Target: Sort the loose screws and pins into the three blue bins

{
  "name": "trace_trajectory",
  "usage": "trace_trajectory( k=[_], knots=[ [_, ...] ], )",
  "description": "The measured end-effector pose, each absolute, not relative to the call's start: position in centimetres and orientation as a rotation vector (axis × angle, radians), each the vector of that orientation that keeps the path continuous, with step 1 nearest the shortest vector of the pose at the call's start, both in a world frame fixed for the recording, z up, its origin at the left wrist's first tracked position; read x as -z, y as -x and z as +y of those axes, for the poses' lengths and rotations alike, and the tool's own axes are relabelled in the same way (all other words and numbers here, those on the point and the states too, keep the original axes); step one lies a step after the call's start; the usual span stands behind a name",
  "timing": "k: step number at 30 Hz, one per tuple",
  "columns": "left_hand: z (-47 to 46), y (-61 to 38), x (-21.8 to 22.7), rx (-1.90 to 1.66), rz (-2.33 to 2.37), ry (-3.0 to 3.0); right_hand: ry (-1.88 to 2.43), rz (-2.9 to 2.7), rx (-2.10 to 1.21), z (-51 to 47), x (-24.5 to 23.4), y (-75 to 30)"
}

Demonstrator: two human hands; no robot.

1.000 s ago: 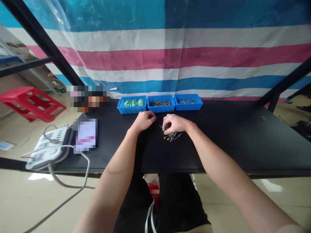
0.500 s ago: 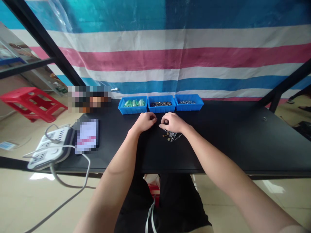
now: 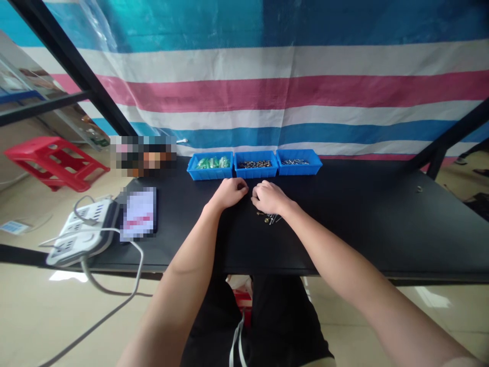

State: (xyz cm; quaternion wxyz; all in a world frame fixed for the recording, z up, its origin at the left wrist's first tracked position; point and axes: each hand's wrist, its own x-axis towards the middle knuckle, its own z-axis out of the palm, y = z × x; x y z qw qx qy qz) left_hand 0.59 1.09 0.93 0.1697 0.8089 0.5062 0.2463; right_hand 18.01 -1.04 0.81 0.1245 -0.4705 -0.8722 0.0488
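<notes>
My left hand (image 3: 231,192) rests with curled fingers on the black table, in front of the blue bins. Whatever its fingertips hold, if anything, is too small to make out. Just to its right, my right hand (image 3: 269,197) is closed, its fingers bent down beside a small pile of metal pieces (image 3: 272,219), silver pins and brass-coloured screws. The hand covers part of this pile, and what lies in its fingers is hidden. Behind the hands stand a blue bin of green packets (image 3: 210,175), a blue bin of brass-coloured screws (image 3: 255,173) and a blue bin of silver pins (image 3: 300,169).
On the left of the black table (image 3: 362,219) lie a white power strip (image 3: 82,232) with cables and a blurred phone-like slab (image 3: 139,214). A small metal piece (image 3: 419,189) sits far right. Striped sheeting (image 3: 275,92) hangs behind; a red stool (image 3: 57,160) stands left.
My right hand has turned over the pile, covering more of it, and its fingers have closed up. The left hand has stayed nearly still. The whole view has shifted slightly.
</notes>
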Motion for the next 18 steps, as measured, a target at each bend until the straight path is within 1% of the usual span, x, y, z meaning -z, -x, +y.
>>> trace_trajectory(
  k=[4, 12, 18],
  knots=[
    [1.1, -0.5, -1.0, -0.712, 1.428, -2.291, 1.326, -2.506, -0.179, -1.1, -0.6, -17.9],
    [0.7, -1.0, -1.5, -0.852, 1.276, -2.096, 1.16, -2.022, -0.295, -0.3, -0.2, -18.2],
    [0.3, -1.5, -1.1, -0.807, 1.167, -2.101, 1.054, -1.828, -0.588, 0.0, 0.1, -18.2]
  ],
)
